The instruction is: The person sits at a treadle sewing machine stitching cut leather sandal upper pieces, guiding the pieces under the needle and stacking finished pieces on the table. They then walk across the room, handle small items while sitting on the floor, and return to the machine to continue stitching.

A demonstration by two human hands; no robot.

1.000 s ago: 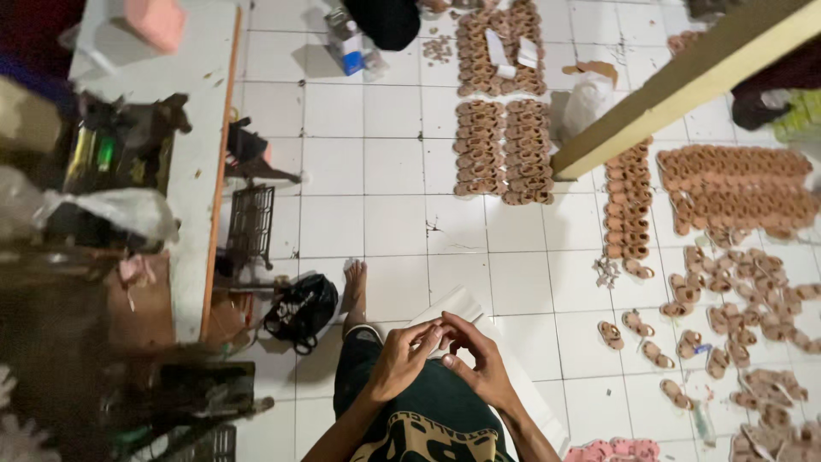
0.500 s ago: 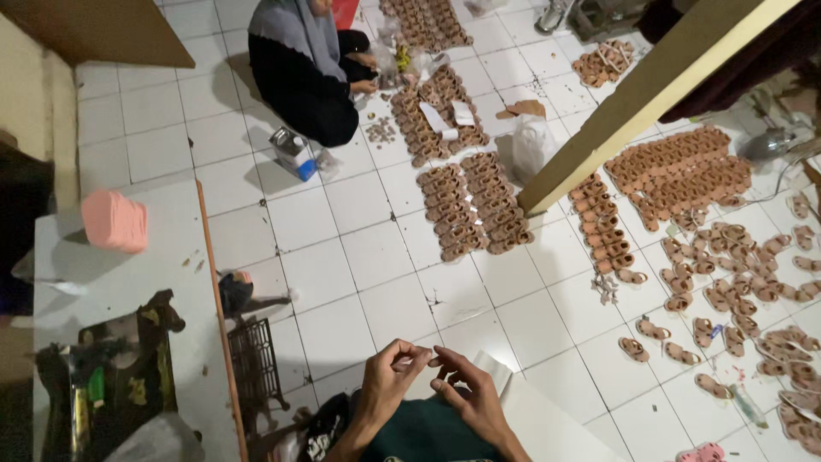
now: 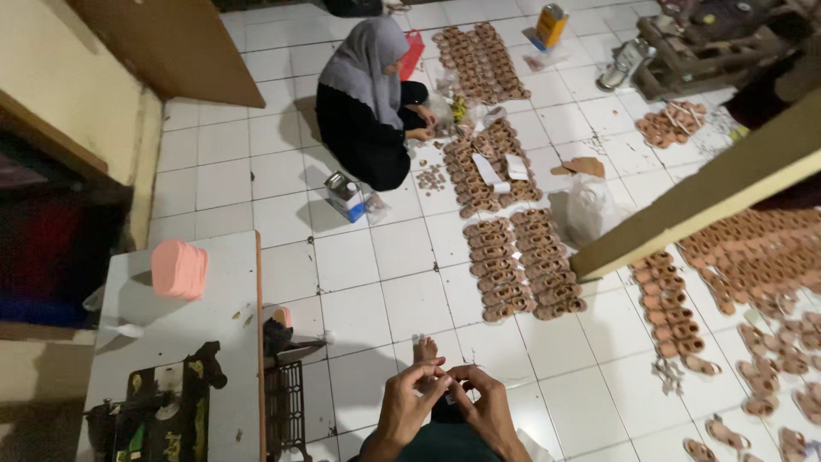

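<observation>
Both hands meet low in our view: left hand (image 3: 410, 402) and right hand (image 3: 487, 406) pinch a small pale piece (image 3: 451, 398) between fingertips; what it is, we cannot tell. Since a second ago our view has swung toward the seated person (image 3: 368, 111). Sandal rows (image 3: 522, 265) lie beyond.

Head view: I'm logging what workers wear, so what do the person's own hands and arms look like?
Both the left hand and right hand are bare: no gloves, and no rings or watch that I can make out. The forearms show no sleeves down to the frame edge.
</observation>
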